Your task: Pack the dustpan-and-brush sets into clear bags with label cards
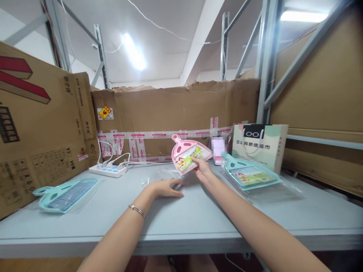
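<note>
A pink dustpan (190,148) with a brush set in it and a printed card label is held up over the table. My right hand (202,169) grips its lower right edge, the thumb over the label. Below and to the left of it, my left hand (167,187) hovers near the table with its fingers apart and nothing in them. A clear plastic bag (159,175) lies just behind my left hand. To the right, a teal dustpan (249,172) with a brush and label rests on clear wrapping. Another teal dustpan (68,194) with a brush lies at the left.
A white power strip (107,170) with plugged cables stands at the back left of the grey table (204,223). A phone (219,150) leans upright at the back beside a paper bag (261,145). Cardboard boxes (170,109) and metal shelf posts surround the table.
</note>
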The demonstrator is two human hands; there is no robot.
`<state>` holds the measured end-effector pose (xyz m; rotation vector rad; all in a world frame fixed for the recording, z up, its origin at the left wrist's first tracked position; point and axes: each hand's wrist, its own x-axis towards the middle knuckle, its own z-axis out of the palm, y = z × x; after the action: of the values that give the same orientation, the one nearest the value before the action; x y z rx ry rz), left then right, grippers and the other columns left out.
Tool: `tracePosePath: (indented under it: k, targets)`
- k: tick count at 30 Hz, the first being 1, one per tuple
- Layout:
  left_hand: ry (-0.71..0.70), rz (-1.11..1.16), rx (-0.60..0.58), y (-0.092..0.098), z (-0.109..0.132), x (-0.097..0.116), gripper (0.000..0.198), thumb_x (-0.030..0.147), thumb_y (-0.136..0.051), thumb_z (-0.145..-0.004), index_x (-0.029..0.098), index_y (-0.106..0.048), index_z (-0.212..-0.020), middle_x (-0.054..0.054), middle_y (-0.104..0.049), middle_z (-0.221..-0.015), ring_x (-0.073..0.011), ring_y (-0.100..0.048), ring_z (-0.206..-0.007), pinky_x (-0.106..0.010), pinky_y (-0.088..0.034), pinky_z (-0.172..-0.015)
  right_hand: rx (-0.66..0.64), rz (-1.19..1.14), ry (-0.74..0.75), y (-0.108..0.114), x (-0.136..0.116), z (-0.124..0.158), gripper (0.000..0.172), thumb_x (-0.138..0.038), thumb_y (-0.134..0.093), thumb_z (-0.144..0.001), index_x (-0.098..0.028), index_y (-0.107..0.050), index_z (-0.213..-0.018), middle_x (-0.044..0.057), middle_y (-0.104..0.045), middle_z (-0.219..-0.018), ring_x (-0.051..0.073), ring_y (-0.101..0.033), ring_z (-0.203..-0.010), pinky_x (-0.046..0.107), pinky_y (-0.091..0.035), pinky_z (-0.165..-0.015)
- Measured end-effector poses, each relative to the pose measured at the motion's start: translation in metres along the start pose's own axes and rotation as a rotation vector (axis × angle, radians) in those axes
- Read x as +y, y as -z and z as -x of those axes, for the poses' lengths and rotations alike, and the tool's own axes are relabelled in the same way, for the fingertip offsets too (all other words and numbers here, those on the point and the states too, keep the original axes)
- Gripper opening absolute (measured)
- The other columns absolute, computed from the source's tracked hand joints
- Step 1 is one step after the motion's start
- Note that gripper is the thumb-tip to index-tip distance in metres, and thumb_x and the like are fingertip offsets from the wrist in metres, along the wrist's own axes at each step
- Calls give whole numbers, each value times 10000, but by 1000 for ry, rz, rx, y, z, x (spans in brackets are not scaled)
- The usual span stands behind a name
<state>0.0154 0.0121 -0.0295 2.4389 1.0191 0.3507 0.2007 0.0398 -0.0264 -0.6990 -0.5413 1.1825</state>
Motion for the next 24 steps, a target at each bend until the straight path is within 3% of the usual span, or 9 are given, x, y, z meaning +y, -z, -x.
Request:
tracePosePath:
  k: [3, 6, 9, 12, 14, 16, 18, 20, 24]
  targets:
    - [1, 63, -15, 12, 4, -7, 207, 140, -543, -639, 217, -707, -739, -45, -699, -951, -251, -512, -1129, -325, -402, -895, 0, 15, 0, 1, -1, -2, 233, -57, -652, -613, -183, -588, -799, -1, -690, -683, 165, -662, -640, 269, -557, -571]
    - [112, 48, 60, 24, 12, -14, 203, 96, -479, -616, 178, -634, -513, -67, -684, -670, -260, -596, -959, -314, -448, -781, 31, -24, -18, -1, -4, 1, 239, -40, -637, -618, -187, -589, -799, -14, -684, -657, 153, -659, -618, 253, -557, -556]
    - [135, -55, 159, 24, 14, -13, 194, 163, -477, -660, 168, -671, -657, -64, -679, -710, -227, -615, -789, -313, -450, -744, 50, -71, -27, -4, -8, 6, 247, -16, -623, -622, -189, -595, -796, -25, -677, -631, 141, -651, -586, 225, -547, -510]
    - [42, -153, 234, 15, 12, -6, 331, 345, -529, -709, 177, -651, -966, -100, -651, -1025, -247, -581, -932, -331, -424, -828, 51, -82, -27, -7, -10, 9, 250, -5, -620, -621, -188, -598, -790, -27, -676, -619, 141, -647, -570, 222, -545, -492]
    - [61, -223, 218, 9, 9, -4, 471, 455, -555, -694, 168, -605, -1064, -133, -605, -1117, -272, -564, -971, -347, -419, -833, 53, -81, -34, -7, -10, 10, 235, -5, -617, -630, -182, -596, -783, -27, -676, -618, 137, -644, -562, 222, -547, -499]
    - [113, -296, 181, 5, 6, -3, 442, 459, -552, -700, 158, -614, -1018, -141, -622, -1058, -273, -578, -918, -344, -427, -784, 53, -74, -40, -7, -10, 10, 225, -8, -614, -639, -178, -595, -785, -25, -676, -620, 133, -644, -563, 222, -549, -519]
    - [157, -356, 187, 4, 4, -5, 272, 357, -534, -723, 166, -640, -886, -121, -651, -948, -253, -589, -857, -319, -425, -733, 46, -59, -42, -6, -10, 9, 231, -12, -611, -644, -179, -596, -803, -23, -678, -623, 135, -648, -579, 227, -552, -544]
    - [228, -380, 248, 6, 2, -8, 134, 222, -533, -699, 180, -643, -764, -94, -663, -866, -228, -594, -820, -289, -414, -699, 24, -31, -55, -6, -10, 8, 235, -20, -607, -654, -179, -597, -827, -18, -683, -639, 136, -654, -600, 229, -552, -564]
    - [411, -368, 404, 18, 2, -19, 128, 143, -517, -676, 175, -630, -728, -82, -665, -818, -204, -594, -785, -266, -401, -655, -86, 68, -138, -5, -12, 9, 209, -48, -599, -683, -158, -601, -861, 18, -705, -722, 148, -669, -676, 248, -557, -634]
